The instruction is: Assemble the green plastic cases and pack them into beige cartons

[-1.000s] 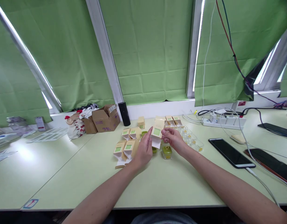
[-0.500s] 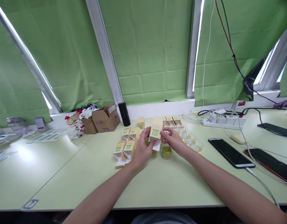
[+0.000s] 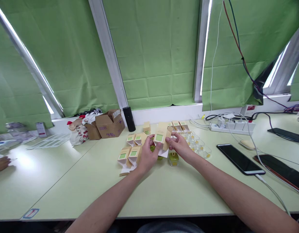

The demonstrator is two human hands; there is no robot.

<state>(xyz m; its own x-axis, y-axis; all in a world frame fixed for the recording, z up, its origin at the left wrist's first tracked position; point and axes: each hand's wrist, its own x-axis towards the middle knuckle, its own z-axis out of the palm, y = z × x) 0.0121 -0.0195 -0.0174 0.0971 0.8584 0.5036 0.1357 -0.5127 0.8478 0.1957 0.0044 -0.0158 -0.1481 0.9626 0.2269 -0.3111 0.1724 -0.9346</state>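
Between my two hands is a small tan cardboard box with a green label window, tilted, a white flap showing at its lower end. My left hand grips its left side, with fingers and thumb closed on it. On the right edge, the fingers of my right hand pinch the box. Just below, a small glass jar with a green lid stands on the table, and more green shows partly hidden behind my left hand. Several similar boxes stand to the left with flaps open. Clear glass jars sit to the right.
A phone with a white cable, another dark phone and a power strip lie to the right. At the back left are a brown carton, a black bottle and a printed bag. Another person's hand rests at far left.
The box has turned slightly in my hands, showing more of its right side, and shifted a little left. Another person's hand has come into view at the far left.
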